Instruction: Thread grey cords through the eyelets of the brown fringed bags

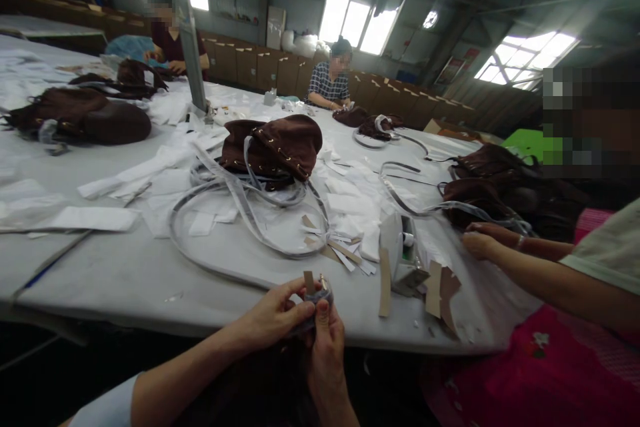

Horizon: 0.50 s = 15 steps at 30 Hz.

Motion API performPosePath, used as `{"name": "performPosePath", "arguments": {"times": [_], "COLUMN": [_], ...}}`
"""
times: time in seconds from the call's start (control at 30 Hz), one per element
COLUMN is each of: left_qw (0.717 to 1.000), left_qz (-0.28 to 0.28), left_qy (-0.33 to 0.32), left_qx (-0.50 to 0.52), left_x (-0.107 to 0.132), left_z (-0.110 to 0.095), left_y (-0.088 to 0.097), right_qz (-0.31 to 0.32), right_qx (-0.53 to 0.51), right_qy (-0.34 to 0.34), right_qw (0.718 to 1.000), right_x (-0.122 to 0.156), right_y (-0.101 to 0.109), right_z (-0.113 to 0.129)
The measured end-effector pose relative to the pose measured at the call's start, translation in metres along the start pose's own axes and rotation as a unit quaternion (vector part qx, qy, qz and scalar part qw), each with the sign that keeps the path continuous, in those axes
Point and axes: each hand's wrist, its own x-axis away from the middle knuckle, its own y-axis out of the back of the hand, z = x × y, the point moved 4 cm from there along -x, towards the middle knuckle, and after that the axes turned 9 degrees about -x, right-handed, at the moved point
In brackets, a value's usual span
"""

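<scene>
Near the front edge of the table, my left hand (277,312) and my right hand (327,340) meet, fingers closed around a plastic-wrapped strap end (320,295). Gold-coloured metal hardware (324,282) shows at its top. A brown cardboard strip (309,281) sticks up between my fingers, against the wrapping. Dark brown material lies below my hands, too dark to make out. Ahead stands a brown drawstring bag (280,147) with gold eyelets, its long plastic-wrapped strap (200,263) looping over the table towards my left hand.
Cardboard and paper strips (345,250) lie beside a metal tape dispenser (407,257). White sheets (165,173) and more brown bags (85,113) cover parts of the table (210,307). A metal post (187,33) rises from it. At right, a co-worker's hands (483,240) are beside bags; two people work opposite.
</scene>
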Motion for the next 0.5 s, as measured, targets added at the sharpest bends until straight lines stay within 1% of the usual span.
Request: {"name": "performPosePath", "arguments": {"times": [0.07,0.13,0.2,0.3,0.5], "left_qw": [0.995,0.983,0.973,0.966,0.96], "left_qz": [-0.014,-0.039,-0.066,-0.085,-0.094], "left_qy": [-0.032,-0.056,-0.051,-0.036,-0.031], "left_qx": [-0.09,-0.169,-0.214,-0.241,-0.262], "left_x": [0.002,0.004,0.005,0.004,0.003], "left_z": [-0.009,-0.014,-0.014,-0.008,-0.001], "left_y": [-0.001,-0.001,0.0,0.001,0.002], "right_qz": [-0.013,-0.027,-0.041,-0.059,-0.07], "right_qx": [-0.002,0.013,0.035,0.059,0.115], "right_qy": [-0.001,-0.002,-0.005,-0.01,0.007], "right_qw": [1.0,1.0,0.999,0.996,0.991], "right_x": [-0.001,-0.001,-0.002,-0.001,0.001], "right_y": [0.004,0.006,0.006,0.003,0.001], "right_z": [-0.001,-0.001,-0.001,0.0,0.003]}}
